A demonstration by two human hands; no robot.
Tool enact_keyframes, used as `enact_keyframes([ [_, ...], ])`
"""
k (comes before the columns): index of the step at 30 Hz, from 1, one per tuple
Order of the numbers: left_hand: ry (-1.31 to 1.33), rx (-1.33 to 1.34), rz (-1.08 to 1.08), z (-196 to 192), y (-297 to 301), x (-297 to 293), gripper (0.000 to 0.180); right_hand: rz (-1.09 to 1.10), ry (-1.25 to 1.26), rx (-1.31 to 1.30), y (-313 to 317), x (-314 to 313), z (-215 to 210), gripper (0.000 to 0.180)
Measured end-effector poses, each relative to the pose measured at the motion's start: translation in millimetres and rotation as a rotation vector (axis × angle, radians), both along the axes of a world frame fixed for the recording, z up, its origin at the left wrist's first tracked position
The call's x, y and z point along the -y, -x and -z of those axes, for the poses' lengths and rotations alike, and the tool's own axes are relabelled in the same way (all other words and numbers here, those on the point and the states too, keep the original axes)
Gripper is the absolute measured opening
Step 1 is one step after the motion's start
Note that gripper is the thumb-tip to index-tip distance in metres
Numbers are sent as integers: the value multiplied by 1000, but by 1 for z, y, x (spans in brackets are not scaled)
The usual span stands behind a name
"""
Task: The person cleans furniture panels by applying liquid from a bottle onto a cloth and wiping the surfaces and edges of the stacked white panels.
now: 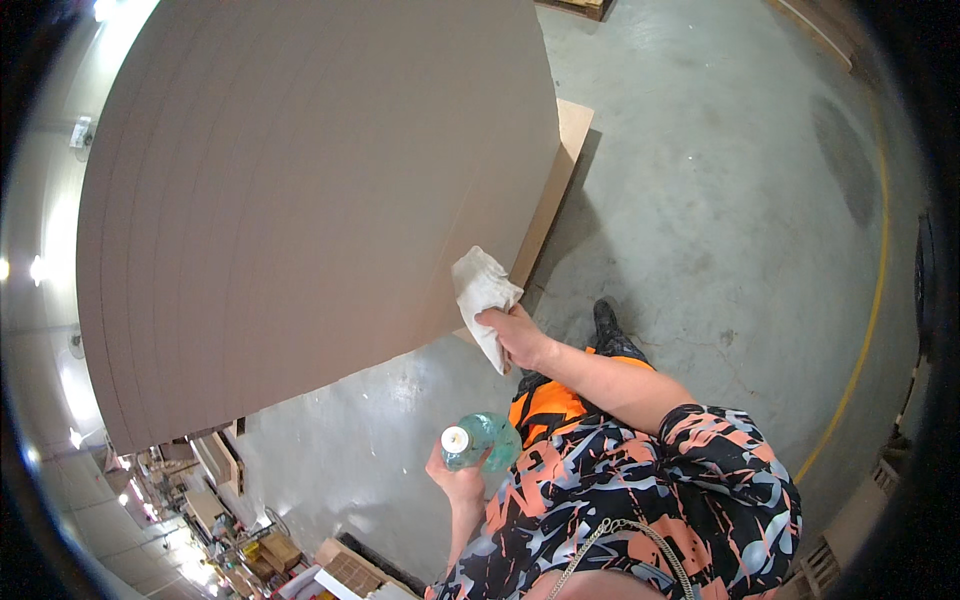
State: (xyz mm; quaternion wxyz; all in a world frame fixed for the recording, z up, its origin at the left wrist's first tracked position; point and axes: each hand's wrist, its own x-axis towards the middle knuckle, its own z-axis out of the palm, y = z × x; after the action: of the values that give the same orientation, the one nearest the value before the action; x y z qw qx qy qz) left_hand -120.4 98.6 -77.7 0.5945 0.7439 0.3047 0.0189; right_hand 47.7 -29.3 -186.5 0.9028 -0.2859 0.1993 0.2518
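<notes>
In my left hand [460, 484] is a clear green plastic bottle [494, 440] with a white cap, its top tipped toward the panel side. The fingers wrap round its side and are partly hidden behind it. My right hand [520, 336] grips a folded white cloth [482, 283] between thumb and fingers. The cloth is beside the near right corner of a large brown panel [330, 180]; whether it touches the surface I cannot tell. Fine parallel lines run along the panel's left part.
A pale wooden board [574, 125] juts out beneath the panel's right edge. Grey concrete floor [700, 180] stretches right, crossed by a yellow line [866, 350]. At lower left are stacked cartons [280, 550] and workshop clutter. Part of a pallet [582, 8] shows at the top.
</notes>
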Motion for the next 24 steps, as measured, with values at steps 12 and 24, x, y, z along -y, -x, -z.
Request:
enact_keyframes([
  [12, -52, 4, 456, 7, -24, -131, 50, 127, -4, 27, 57, -40, -53, 43],
  [24, 691, 132, 761, 8, -57, -138, 57, 210, -81, 263, 85, -53, -150, 73],
])
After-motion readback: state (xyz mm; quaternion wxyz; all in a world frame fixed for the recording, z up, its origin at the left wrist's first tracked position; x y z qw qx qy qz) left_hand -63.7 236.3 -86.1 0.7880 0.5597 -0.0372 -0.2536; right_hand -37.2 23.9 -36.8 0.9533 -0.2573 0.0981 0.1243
